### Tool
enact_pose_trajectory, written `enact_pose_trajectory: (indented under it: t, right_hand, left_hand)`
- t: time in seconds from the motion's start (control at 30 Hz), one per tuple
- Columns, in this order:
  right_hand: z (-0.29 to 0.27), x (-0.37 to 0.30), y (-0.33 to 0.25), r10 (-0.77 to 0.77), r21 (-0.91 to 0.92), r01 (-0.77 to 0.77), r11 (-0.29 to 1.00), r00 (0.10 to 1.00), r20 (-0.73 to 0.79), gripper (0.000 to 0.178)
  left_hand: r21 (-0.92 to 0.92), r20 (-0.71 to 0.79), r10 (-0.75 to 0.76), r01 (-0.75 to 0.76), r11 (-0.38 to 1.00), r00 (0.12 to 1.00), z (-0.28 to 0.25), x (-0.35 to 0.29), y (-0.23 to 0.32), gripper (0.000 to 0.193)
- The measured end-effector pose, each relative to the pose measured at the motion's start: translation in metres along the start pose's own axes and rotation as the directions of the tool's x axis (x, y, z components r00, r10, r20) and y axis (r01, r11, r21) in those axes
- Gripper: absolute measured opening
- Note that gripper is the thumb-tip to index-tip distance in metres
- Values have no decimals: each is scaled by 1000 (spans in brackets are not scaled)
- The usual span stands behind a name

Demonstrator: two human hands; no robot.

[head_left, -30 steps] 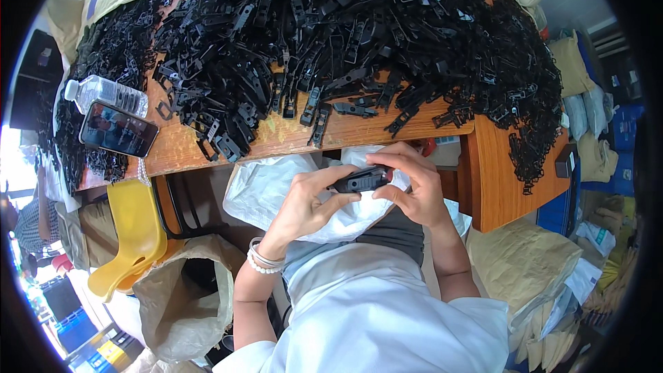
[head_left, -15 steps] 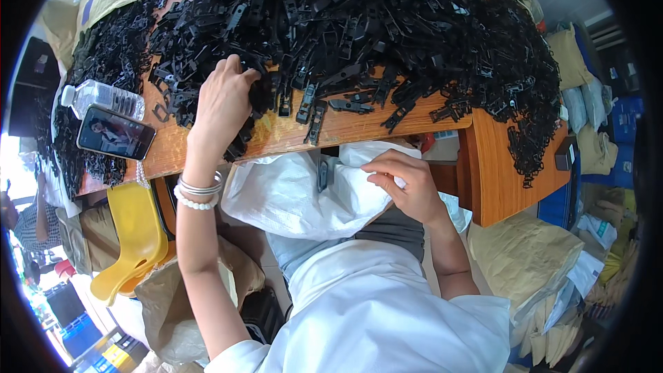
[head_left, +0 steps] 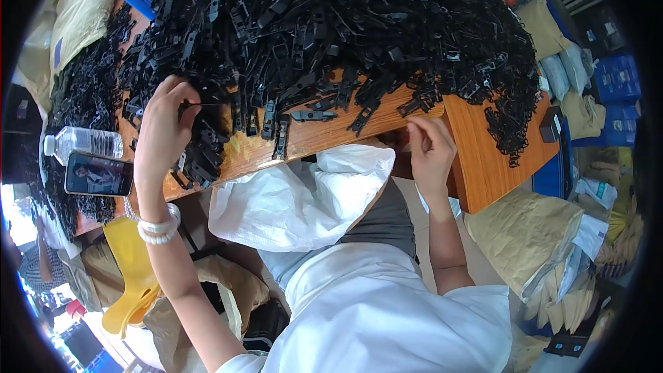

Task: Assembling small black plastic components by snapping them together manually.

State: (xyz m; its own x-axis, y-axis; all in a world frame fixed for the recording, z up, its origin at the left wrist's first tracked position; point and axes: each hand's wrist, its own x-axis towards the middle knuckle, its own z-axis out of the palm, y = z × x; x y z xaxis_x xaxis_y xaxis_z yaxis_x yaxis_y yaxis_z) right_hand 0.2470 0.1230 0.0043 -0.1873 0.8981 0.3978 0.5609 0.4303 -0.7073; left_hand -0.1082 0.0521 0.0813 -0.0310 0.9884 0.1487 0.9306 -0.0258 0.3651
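Black clips (head_left: 290,34), pointing every way, heap on the surface (head_left: 497,159) beneath the left hand (head_left: 162,128), its grip half-curled; I cannot tell what it holds. The right hand (head_left: 433,155), loosely curled near the edge, looks empty.

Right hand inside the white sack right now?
No, the right hand is outside it, to the right of the white sack and near the wooden table's edge.

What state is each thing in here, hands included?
Black parts: heaped loose
Left hand: fingers bent at the heap, grip unclear
Right hand: fingers bent near the table, grip unclear
White sack: open
Bottle: on its side, capped
Phone: screen lit
Brown paper bag: mouth open
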Motion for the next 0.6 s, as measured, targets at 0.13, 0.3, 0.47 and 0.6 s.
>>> enact_pose_trajectory:
  t: [0.13, 0.3, 0.47, 0.6]
  right_hand:
    - [-5, 11, 18, -24, -172, 6, 985, 994, -103, 13]
    - [-5, 25, 16, -267, -290, 275, 917, 961, 68, 23]
    - [2, 36, 2, -372, -392, 493, 776, 861, 346, 32]
    - [7, 35, 1, -507, -234, 559, 795, 825, 248, 33]
  left_hand:
    - [-202, -251, -77, 25, 979, 965, 9, -19, 39, 13]
    - [-501, -201, -76, -35, 864, 977, 42, -31, 93, 36]
    - [-712, -105, -105, -1, 702, 989, 81, -39, 112, 34]
    - [-898, 22, -271, 138, 417, 962, 103, -48, 123, 35]
